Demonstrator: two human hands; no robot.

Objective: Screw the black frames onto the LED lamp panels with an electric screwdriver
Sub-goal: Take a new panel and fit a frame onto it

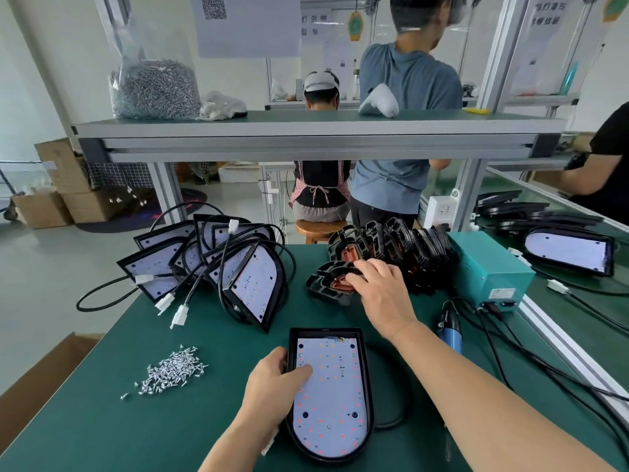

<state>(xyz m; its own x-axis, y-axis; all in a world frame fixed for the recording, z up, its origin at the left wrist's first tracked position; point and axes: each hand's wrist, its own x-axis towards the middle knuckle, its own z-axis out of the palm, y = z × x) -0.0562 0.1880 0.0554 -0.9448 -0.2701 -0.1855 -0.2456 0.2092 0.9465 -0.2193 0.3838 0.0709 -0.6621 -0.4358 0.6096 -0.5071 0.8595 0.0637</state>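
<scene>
Workbench [102,420], left hand [272,383] gripping panel [330,396] edge, right hand [381,287] grasping frame [323,284]

Green-matted workbench [102,420] under an aluminium-framed shelf [306,132], pale grey floor [68,257], cardboard boxes [61,185], a wooden stool [318,228] beyond.

A dark green table [102,420] under black, white and silver parts.
The lamp panel [328,386] is white, dotted with red and orange spots, inside a black rim. The frames [408,243] are black with rust-orange inserts. The loose screws [173,371] are silvery, the plugs [179,316] white. The box [490,264] is teal; the screwdriver [451,337] is blue and black. The seated person's apron [296,195] is red-and-white check.
</scene>
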